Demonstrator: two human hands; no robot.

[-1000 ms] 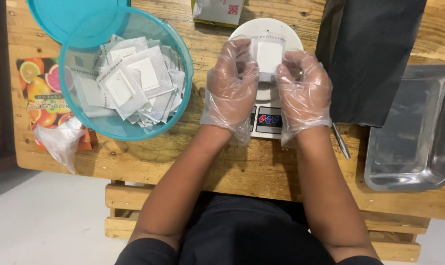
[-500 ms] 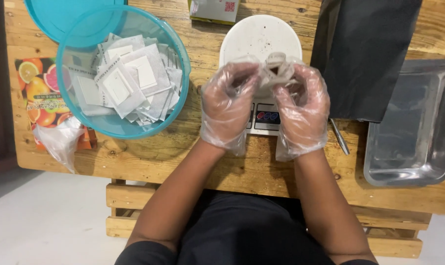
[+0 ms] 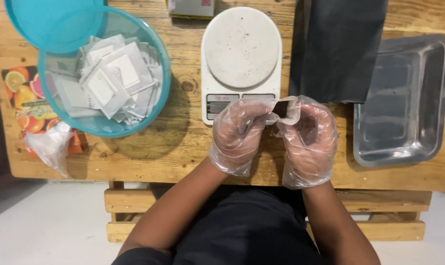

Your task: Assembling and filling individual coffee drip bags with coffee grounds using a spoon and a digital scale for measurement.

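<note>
Your wooden counter [image 3: 183, 142] (knotty planks, worn) carries everything within arm's reach. Far right sits a dull steel tray [image 3: 404, 142], shallow, rounded corners, nothing visible in it. Beside it a dark matte bag [image 3: 340, 49] lies flat, partly over the tray's edge side. Upper left, a translucent teal bowl [image 3: 156, 105] holds a loose heap of flat white sachets [image 3: 109, 81], its lid [image 3: 50, 22] overlapping the rim behind, so stock stays open to your left hand. Dead centre is a white kitchen scale [image 3: 240, 46], round platter bare, display near you. A crumpled clear plastic bag [image 3: 48, 147] lies over a fruit-print sheet [image 3: 21, 98] at the left edge. Both your hands wear thin crinkly disposable gloves: left hand [image 3: 237, 132] and right hand [image 3: 308, 137] meet just in front of the scale, fingers pinched on one small sachet [image 3: 283, 109], its mouth spread apart showing something dark inside (contents unclear).
</note>
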